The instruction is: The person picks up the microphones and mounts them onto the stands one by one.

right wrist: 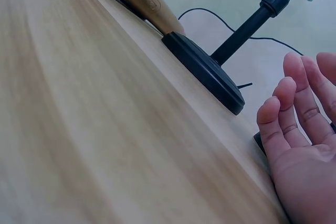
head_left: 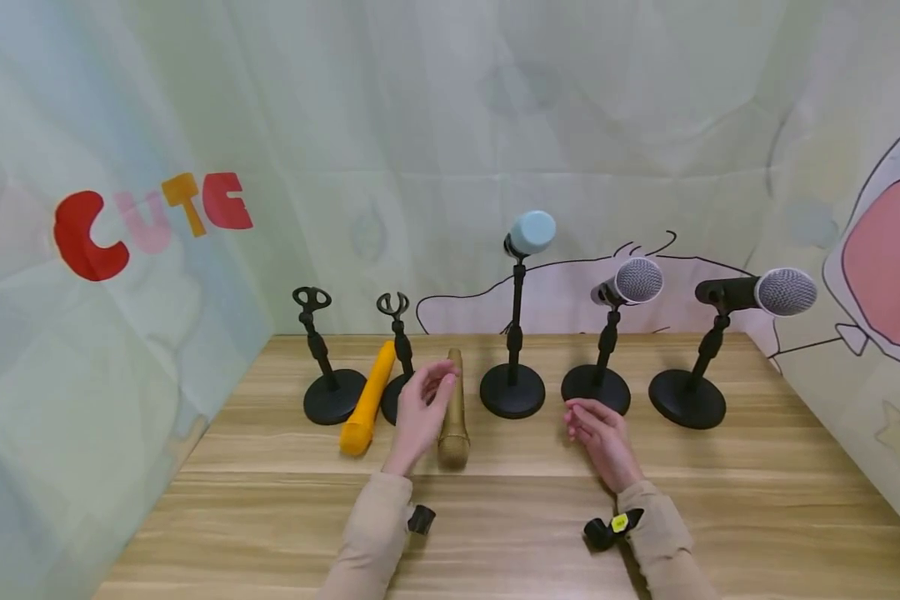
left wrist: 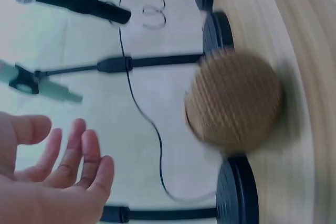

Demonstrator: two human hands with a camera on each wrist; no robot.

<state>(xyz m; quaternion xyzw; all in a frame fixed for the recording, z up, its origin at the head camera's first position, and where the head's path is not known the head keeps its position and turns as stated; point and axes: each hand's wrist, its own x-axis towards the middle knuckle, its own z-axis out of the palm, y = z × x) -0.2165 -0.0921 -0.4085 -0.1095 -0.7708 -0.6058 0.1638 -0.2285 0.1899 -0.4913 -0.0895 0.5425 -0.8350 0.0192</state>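
A gold microphone (head_left: 454, 425) lies on the table with its mesh head toward the near side. My left hand (head_left: 423, 408) is raised beside and over its handle, with relaxed fingers around nothing. The left wrist view shows that left hand (left wrist: 63, 177) empty and the gold mesh head (left wrist: 236, 100) up close. To its left an orange microphone (head_left: 367, 400) lies aslant. My right hand (head_left: 603, 437), fingers loosely bent and empty, rests near the round base of a stand holding a black microphone (head_left: 637, 281). The right wrist view shows that right hand (right wrist: 310, 129) holding nothing.
Two stands with bare clips, one at far left (head_left: 333, 395) and one behind the left hand (head_left: 402, 342), stand along the back. The tall middle stand (head_left: 513, 390) carries a light-blue microphone (head_left: 532, 232). Far right, another stand (head_left: 687, 398) bears a black microphone (head_left: 786, 292). A printed curtain (head_left: 390, 100) hangs behind.
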